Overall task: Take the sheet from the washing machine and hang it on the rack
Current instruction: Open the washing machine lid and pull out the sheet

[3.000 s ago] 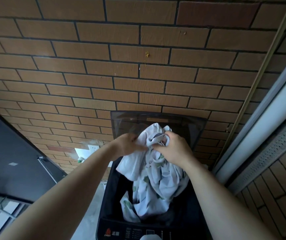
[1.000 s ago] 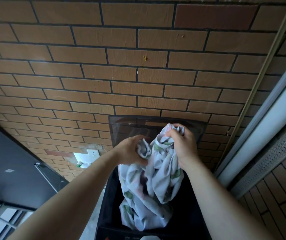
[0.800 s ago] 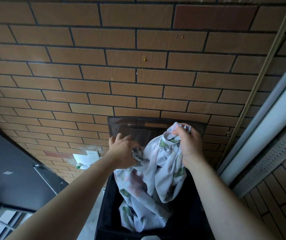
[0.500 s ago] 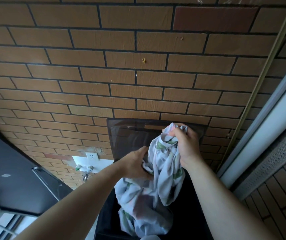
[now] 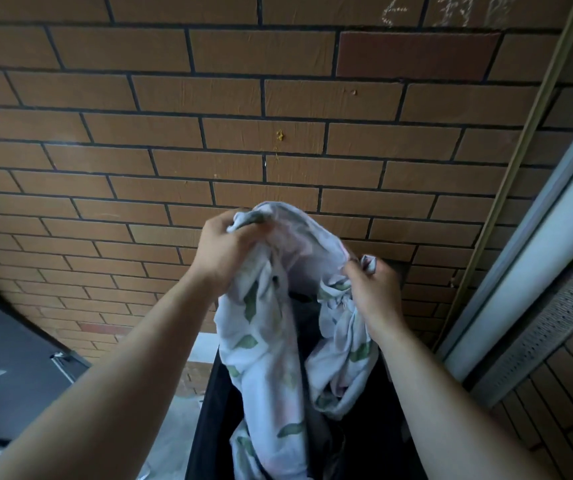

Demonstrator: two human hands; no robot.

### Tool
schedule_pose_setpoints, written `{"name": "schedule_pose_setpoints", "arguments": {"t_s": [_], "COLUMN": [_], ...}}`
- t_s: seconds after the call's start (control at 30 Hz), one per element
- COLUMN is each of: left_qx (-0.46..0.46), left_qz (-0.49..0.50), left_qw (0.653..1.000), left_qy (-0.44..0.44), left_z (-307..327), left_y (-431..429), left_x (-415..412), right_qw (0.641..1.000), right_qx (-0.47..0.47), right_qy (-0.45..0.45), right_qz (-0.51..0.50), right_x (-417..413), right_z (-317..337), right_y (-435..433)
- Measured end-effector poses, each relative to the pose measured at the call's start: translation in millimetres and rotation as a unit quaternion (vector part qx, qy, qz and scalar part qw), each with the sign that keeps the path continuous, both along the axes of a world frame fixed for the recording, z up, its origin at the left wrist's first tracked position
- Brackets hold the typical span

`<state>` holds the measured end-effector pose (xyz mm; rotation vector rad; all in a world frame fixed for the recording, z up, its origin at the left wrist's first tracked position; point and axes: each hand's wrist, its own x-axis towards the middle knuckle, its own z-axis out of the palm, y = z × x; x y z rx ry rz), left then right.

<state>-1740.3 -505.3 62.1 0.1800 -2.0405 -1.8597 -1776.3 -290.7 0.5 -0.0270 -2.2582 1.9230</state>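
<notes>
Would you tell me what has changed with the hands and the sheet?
The left hand let go, regripped the sheet and raised it; the right hand moved down and right, spreading the cloth. The sheet's lower end still hangs into the machine.

Logged this as a home laundry corner, a balcony or utility nook by the look of it. Evidence: a brown brick-tile wall (image 5: 229, 140) with dark joints filled most of my view, with chalk scribbles (image 5: 451, 12) near its top. A black washing machine (image 5: 208, 438), loaded from above, stood against that wall, and a leaf-printed sheet (image 5: 260, 341) hung out of it. At right I noted a pale metal door or window frame (image 5: 534, 282), a perforated strip (image 5: 555, 317) beside it, and a thin olive trim (image 5: 517, 150) running up the bricks. There was a dark flat panel (image 5: 8, 341) at left. I could not tell whether the spot was indoors or out.
</notes>
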Motion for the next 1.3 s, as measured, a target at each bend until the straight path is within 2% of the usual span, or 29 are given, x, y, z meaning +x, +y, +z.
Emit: {"name": "schedule_pose_setpoints", "arguments": {"t_s": [0.1,0.17,0.23,0.3,0.43,0.57,0.6,0.67,0.73,0.83,0.9,0.97,1.03,1.1,1.13,1.2,1.3], "left_qx": [-0.066,-0.099,-0.094,-0.077,-0.052,-0.044,-0.051,-0.087,-0.108,-0.052,0.005,0.037,0.052,0.065,0.072,0.090,0.113], "left_qz": [-0.062,-0.029,0.028,0.033,-0.104,-0.236,-0.243,-0.197,-0.136,-0.060,-0.015,0.024,0.054,0.066,0.064,0.054,0.042], "left_qw": [0.996,0.995,0.995,0.997,0.993,0.971,0.969,0.976,0.985,0.997,1.000,0.999,0.997,0.996,0.995,0.994,0.991], "left_qy": [-0.017,-0.012,-0.003,-0.002,-0.017,0.011,0.019,0.018,0.008,-0.014,-0.012,-0.005,0.001,0.011,0.016,0.030,0.065], "left_z": [17,13,4,3,6,9,8,8,7,8,8,7,4,5,7,11,25], "left_y": [15,26,32,32,23,31,36,45,45,37,30,23,13,3,1,-4,-10], "left_x": [5,3,-1,-1,6,14,15,19,23,29,31,34,39,48,54,68,89], "right_qw": [0.998,0.995,0.992,0.990,0.981,0.979,0.979,0.975,0.952,0.877,0.835,0.826,0.830,0.870,0.877,0.852,0.838], "right_qx": [-0.064,-0.093,-0.120,-0.135,-0.193,-0.205,-0.203,-0.201,-0.234,-0.360,-0.431,-0.450,-0.429,-0.297,-0.209,-0.049,0.110], "right_qy": [0.003,0.024,0.037,0.036,-0.010,0.011,-0.002,-0.031,-0.077,-0.139,-0.145,-0.156,-0.153,-0.135,-0.124,-0.109,-0.043], "right_qz": [0.018,0.015,0.012,0.005,-0.014,-0.011,0.020,0.094,0.182,0.285,0.309,0.300,0.322,0.369,0.414,0.510,0.533], "right_x": [3,4,4,2,0,-4,-2,10,23,27,31,36,39,40,42,52,63], "right_z": [10,19,26,32,55,80,82,84,84,79,71,62,48,29,18,7,9], "right_y": [-9,-16,-20,-19,-13,-22,-29,-40,-45,-40,-40,-42,-39,-35,-34,-37,-55]}}
